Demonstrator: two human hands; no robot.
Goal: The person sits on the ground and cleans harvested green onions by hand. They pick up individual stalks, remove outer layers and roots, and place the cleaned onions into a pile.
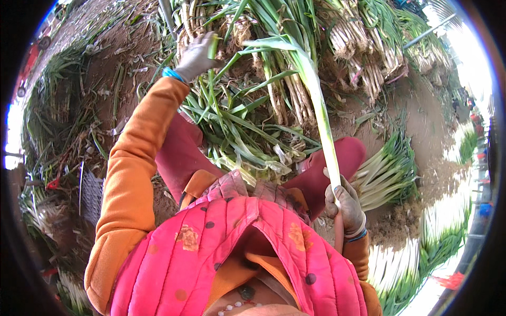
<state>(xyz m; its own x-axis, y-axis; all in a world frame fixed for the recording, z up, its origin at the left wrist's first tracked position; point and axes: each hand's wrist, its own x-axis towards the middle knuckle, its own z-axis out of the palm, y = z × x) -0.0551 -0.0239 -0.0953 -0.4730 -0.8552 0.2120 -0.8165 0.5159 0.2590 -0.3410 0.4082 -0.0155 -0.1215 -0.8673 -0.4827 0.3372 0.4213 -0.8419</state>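
My right hand (pixel 347 207), in a soiled grey glove, grips a long leek-like green onion (pixel 325 130) by the lower part of its white stalk. Its green leaves bend over at the top, away from me. Below that hand a smooth pinkish-brown rod (pixel 338 231) shows; whether I hold it too is unclear. My left hand (pixel 197 57), gloved with a blue band at the wrist, is raised over the far left, blurred. A green leaf strip (pixel 212 47) crosses its fingers; whether they grip it is unclear. Between my legs lies a heap of stripped leaves (pixel 245 130).
Untrimmed onion bunches (pixel 292 94) with roots lie ahead, more bunches (pixel 371 59) beyond to the right. A pile of cleaned onions (pixel 381 173) lies by my right knee. White-stalked rows (pixel 395 264) run along the right. Leaf litter (pixel 59 110) covers the left ground.
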